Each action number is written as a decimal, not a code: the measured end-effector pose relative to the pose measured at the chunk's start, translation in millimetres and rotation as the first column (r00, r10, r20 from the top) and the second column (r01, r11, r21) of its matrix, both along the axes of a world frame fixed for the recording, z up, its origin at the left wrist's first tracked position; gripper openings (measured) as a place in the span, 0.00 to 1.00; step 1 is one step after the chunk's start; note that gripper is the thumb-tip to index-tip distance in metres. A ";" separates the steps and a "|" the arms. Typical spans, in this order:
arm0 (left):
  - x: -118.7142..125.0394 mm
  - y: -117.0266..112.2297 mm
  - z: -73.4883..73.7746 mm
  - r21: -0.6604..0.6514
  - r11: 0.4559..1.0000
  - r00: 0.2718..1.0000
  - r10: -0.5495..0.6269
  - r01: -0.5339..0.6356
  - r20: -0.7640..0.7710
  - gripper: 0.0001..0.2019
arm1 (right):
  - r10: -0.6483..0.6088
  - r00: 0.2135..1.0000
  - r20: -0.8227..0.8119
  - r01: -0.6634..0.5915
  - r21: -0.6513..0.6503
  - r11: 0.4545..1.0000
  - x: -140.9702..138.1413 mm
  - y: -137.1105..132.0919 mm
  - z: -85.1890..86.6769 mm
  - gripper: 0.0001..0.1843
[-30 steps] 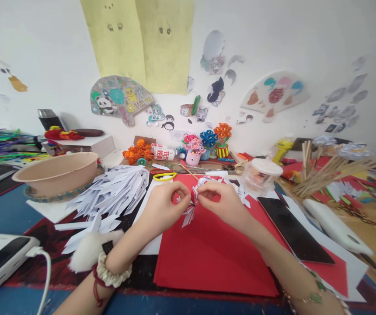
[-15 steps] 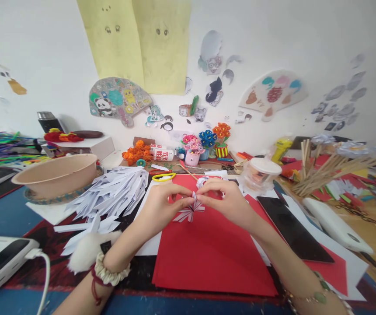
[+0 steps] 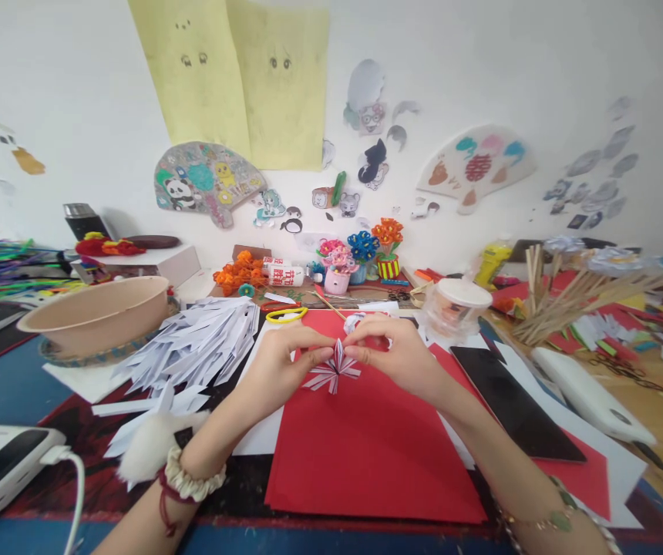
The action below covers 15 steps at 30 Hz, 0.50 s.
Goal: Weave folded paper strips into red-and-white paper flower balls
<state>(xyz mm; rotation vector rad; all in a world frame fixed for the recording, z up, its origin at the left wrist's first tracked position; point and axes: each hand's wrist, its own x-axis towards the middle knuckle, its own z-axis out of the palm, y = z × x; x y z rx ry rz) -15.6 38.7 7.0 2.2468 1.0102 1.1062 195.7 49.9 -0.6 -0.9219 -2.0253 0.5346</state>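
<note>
- You are pinching the folded paper [image 3: 332, 379] over the red paper [image 3: 371, 455], between your hands.
- Your left hand [image 3: 277, 362] is closing thumb and finger together on the left side of its upper fold; your right hand [image 3: 404, 362] is clamping the right side likewise.
- You are probably gripping with fingertips alone because the folds are thin and narrow, and a fuller grasp would be crushing them.
- You are likely using two facing pinches so one side is steadying while the other is being shaped.
- The upper fold is pointing up toward the wall, between your fingertips; the lower points are fanning out left, down and right, like a star.
- No single long axis is showing; the pinched fold is running roughly away from you.
- The strips [image 3: 198, 339] are lying piled to your left, perhaps for easy reach; the phone [image 3: 513, 401] and tub [image 3: 457, 308] are sitting to your right, leaving the red paper bare beneath your work.
</note>
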 end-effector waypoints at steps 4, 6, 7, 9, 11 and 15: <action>2.4 -2.6 0.4 0.025 0.999 0.999 0.030 -0.030 -0.022 0.09 | -0.010 1.000 0.012 0.010 -0.008 1.000 -0.8 -2.0 3.0 0.08; 4.7 -4.1 -0.6 0.057 0.996 0.998 0.063 -0.061 -0.028 0.08 | -0.026 0.999 0.021 0.026 0.006 1.000 -3.2 -3.6 2.6 0.06; 6.3 -4.9 -1.6 0.086 0.992 0.995 0.092 -0.088 -0.033 0.08 | -0.047 0.999 0.028 0.046 0.030 0.999 -5.1 -4.6 1.5 0.06; 10.0 -6.4 -4.1 0.170 0.973 0.984 0.168 -0.157 -0.052 0.07 | -0.112 0.993 0.039 0.107 0.110 0.988 -10.0 -6.9 -2.2 0.05; 14.0 -7.8 -6.4 0.268 0.941 0.970 0.233 -0.206 -0.074 0.06 | -0.199 0.979 0.054 0.185 0.200 0.962 -15.4 -9.5 -6.5 0.04; 18.3 -8.6 -7.4 0.345 0.904 0.953 0.295 -0.253 -0.075 0.06 | -0.209 0.978 0.004 0.202 0.240 0.949 -21.1 -12.5 -9.3 0.05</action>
